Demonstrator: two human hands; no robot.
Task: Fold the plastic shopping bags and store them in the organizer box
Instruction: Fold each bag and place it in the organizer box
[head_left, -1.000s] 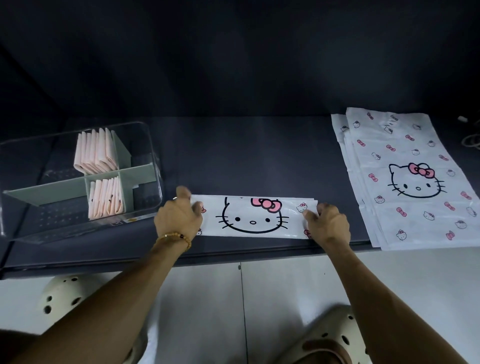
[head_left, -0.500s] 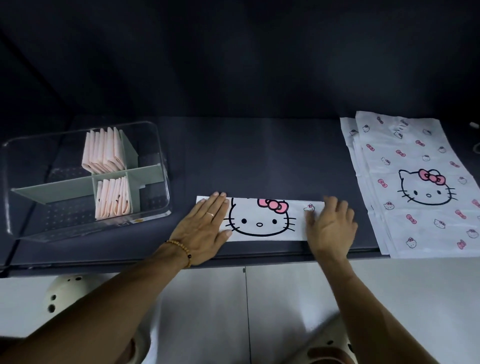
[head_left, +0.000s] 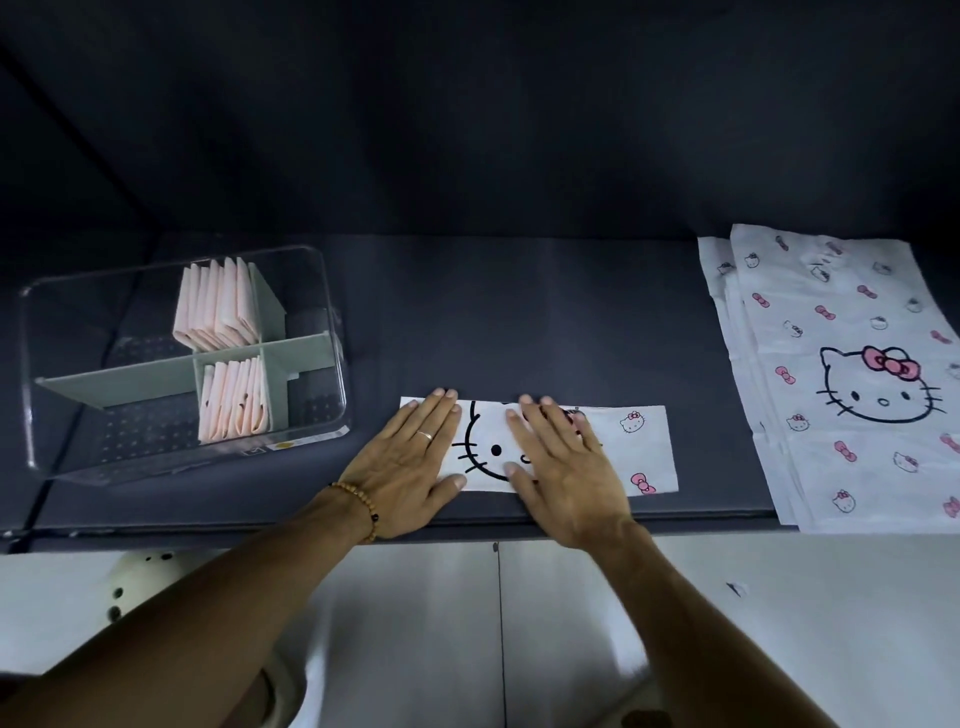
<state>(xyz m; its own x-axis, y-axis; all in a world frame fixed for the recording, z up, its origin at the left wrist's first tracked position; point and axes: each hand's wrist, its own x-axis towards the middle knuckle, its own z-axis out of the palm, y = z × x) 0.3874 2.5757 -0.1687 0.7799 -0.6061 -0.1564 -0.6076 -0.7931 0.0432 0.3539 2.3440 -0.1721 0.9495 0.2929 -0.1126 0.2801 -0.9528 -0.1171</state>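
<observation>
A white plastic bag (head_left: 636, 447) printed with a cat face is folded into a long strip and lies near the front edge of the dark table. My left hand (head_left: 410, 460) presses flat on its left end, fingers straight. My right hand (head_left: 563, 460) lies flat over the middle of the strip, fingers straight, covering part of the cat face. The clear organizer box (head_left: 311, 415) with grey dividers stands at the left and holds two rows of folded pink-white bags (head_left: 218, 306).
A stack of unfolded cat-print bags (head_left: 852, 374) lies flat at the right, hanging slightly over the table's front edge (head_left: 519, 527). Dark bare table surface stretches behind the strip. Pale floor tiles and light shoes show below.
Both hands went from pinching the strip's ends to lying flat on it. My right hand then slid left from the right end to the middle. My left hand stayed on the left end.
</observation>
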